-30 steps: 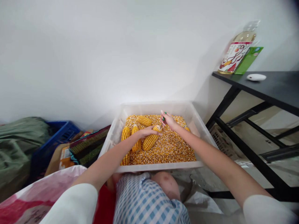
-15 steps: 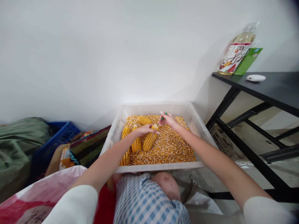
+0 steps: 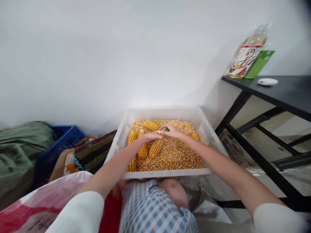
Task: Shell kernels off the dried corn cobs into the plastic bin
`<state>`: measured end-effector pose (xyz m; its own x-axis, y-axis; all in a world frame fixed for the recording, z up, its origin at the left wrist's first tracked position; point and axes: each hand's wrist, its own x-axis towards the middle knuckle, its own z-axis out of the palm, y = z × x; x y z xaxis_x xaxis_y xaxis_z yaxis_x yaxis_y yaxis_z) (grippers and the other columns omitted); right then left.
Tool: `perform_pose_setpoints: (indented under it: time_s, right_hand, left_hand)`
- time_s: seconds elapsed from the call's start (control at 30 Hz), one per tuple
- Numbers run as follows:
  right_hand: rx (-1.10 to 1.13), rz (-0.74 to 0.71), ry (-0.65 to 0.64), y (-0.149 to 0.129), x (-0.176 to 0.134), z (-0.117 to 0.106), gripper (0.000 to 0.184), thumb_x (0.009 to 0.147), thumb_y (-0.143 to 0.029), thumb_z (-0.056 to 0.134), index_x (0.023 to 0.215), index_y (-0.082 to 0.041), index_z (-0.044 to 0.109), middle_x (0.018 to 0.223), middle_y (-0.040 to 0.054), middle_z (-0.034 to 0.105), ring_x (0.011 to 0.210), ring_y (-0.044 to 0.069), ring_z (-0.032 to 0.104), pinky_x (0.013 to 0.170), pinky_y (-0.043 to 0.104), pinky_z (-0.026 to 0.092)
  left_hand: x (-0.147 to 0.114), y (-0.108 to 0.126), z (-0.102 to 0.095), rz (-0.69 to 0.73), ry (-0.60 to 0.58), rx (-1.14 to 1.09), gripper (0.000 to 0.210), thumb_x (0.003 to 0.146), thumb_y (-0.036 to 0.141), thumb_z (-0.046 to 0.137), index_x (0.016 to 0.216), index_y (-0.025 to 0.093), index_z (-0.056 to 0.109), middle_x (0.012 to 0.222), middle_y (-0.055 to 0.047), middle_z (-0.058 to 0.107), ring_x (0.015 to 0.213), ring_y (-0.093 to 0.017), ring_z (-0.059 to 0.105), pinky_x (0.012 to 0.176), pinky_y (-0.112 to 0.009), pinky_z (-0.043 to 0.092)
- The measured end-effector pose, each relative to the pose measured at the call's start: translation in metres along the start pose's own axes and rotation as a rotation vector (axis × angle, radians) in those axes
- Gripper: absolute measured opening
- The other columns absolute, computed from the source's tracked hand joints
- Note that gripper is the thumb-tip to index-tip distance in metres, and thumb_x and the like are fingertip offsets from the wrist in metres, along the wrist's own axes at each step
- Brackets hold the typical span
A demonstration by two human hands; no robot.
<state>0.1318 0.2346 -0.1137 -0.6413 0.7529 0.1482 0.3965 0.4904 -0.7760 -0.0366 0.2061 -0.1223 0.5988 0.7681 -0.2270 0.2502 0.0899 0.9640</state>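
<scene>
Nearest the camera, a checked cloth (image 3: 155,207) and a pink-and-white bag (image 3: 36,207) are lying below the forearms. Beyond them, both hands are working inside the white tray (image 3: 211,129) of loose kernels (image 3: 179,155). The left hand (image 3: 152,136) is pressing down on a corn cob (image 3: 155,147), its fingers (image 3: 159,138) clamped over the cob's far end. The right hand (image 3: 173,132) is meeting it there, fingers closed around a green-handled tool (image 3: 166,129); the tip is hidden. Judged step: prying kernels off the held cob, which is lying just under the left fingers. The next move is calling for a steady cob and controlled tool pressure directed away from the left fingers. Against half a second ago, the right hand is sitting lower and closer to the left, the tool less exposed. Farther left of the fingers, more cobs (image 3: 131,142) are resting. Far right, a bottle (image 3: 246,53) is standing on the black table (image 3: 286,90).
</scene>
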Motion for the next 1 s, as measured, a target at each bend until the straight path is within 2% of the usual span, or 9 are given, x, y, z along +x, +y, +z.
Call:
perform_pose_setpoints:
  time_s: [0.13,0.23,0.33,0.43,0.53,0.63,0.77,1.0]
  right_hand:
    - [-0.089,-0.061,0.000,0.000,0.000,0.005,0.040,0.084,-0.051,0.039,0.080,-0.016,0.061,0.071,0.0015,0.059,0.065,0.012,0.049,0.062,0.023,0.035]
    - [-0.156,-0.080,0.023,0.003,0.000,0.010,0.037,0.086,-0.046,0.040,0.073,-0.017,0.060,0.066,0.0014,0.058,0.062,0.012,0.048,0.060,0.023,0.033]
    - [-0.125,-0.051,0.022,0.005,0.000,0.013,0.036,0.085,-0.046,0.042,0.073,-0.017,0.060,0.066,0.0012,0.058,0.063,0.012,0.049,0.061,0.023,0.034]
    - [-0.017,-0.017,-0.023,0.003,0.000,0.012,0.041,0.084,-0.051,0.041,0.079,-0.016,0.062,0.064,-0.0004,0.056,0.061,0.011,0.049,0.058,0.022,0.035]
    - [0.127,0.071,-0.129,0.000,-0.002,0.008,0.042,0.077,-0.054,0.049,0.088,-0.016,0.060,0.058,-0.0039,0.052,0.051,0.009,0.045,0.049,0.020,0.034]
    - [0.218,0.138,-0.198,-0.001,-0.002,0.006,0.039,0.075,-0.053,0.052,0.085,-0.016,0.057,0.049,-0.0067,0.047,0.044,0.008,0.041,0.045,0.020,0.032]
    - [0.211,0.123,-0.152,0.001,-0.001,0.009,0.036,0.079,-0.051,0.048,0.075,-0.016,0.055,0.044,-0.0073,0.043,0.041,0.007,0.038,0.043,0.020,0.031]
    - [0.323,0.122,-0.212,-0.005,-0.004,0.006,0.040,0.071,-0.052,0.058,0.087,-0.016,0.058,0.053,-0.0066,0.047,0.045,0.007,0.040,0.042,0.019,0.028]
  left_hand:
    - [-0.004,0.003,0.002,-0.055,0.006,-0.023,0.055,0.061,0.022,0.067,0.114,0.015,0.053,0.089,-0.004,0.066,0.088,-0.020,0.061,0.089,-0.037,0.042]
    - [-0.007,-0.001,0.004,-0.136,-0.044,-0.056,0.048,0.063,0.023,0.066,0.109,0.014,0.056,0.077,-0.003,0.067,0.077,-0.020,0.063,0.084,-0.038,0.045]
    - [-0.008,-0.007,0.004,-0.169,-0.097,-0.068,0.040,0.064,0.025,0.065,0.102,0.014,0.060,0.072,-0.004,0.066,0.072,-0.020,0.063,0.078,-0.038,0.048]
    - [-0.008,-0.010,0.001,-0.165,-0.115,-0.080,0.039,0.063,0.025,0.066,0.100,0.015,0.060,0.072,-0.003,0.066,0.071,-0.018,0.063,0.077,-0.035,0.048]
    - [-0.007,-0.011,-0.001,-0.129,-0.134,-0.098,0.042,0.063,0.023,0.067,0.104,0.015,0.057,0.073,-0.003,0.066,0.074,-0.017,0.063,0.080,-0.035,0.047]
    - [-0.005,-0.012,-0.002,-0.102,-0.164,-0.123,0.043,0.064,0.022,0.066,0.106,0.015,0.056,0.077,-0.003,0.066,0.078,-0.017,0.063,0.081,-0.034,0.046]
    - [-0.006,-0.015,-0.004,-0.133,-0.165,-0.152,0.045,0.063,0.021,0.067,0.106,0.015,0.055,0.078,-0.004,0.066,0.076,-0.016,0.062,0.080,-0.034,0.046]
    - [-0.008,-0.009,-0.006,-0.049,-0.159,-0.132,0.046,0.061,0.017,0.068,0.105,0.016,0.057,0.086,-0.003,0.065,0.084,-0.015,0.061,0.086,-0.032,0.043]
